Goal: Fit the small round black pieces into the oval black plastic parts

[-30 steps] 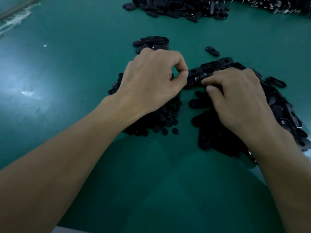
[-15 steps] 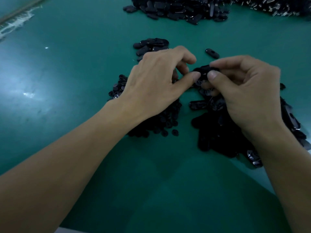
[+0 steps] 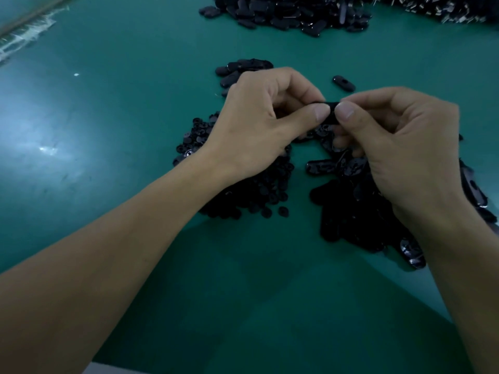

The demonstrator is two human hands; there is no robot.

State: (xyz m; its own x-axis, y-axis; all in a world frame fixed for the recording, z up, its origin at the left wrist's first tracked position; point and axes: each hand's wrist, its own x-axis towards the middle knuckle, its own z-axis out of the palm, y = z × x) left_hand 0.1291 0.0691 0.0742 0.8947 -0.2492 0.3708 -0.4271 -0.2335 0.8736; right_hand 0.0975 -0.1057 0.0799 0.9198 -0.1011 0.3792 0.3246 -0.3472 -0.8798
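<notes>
On the green desk [image 3: 135,109], small round black pieces [image 3: 251,195] lie heaped below the left hand [image 3: 259,125], oval black plastic parts [image 3: 351,211] below the right hand [image 3: 402,149]. Just beyond, both hands pinch one oval part [image 3: 331,111] between them, its long axis left-right, each hand equally near; any round piece is hidden.

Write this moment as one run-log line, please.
phase: fitting | left hand: pinches oval part | right hand: pinches same part | round pieces: piled beneath left hand
</notes>
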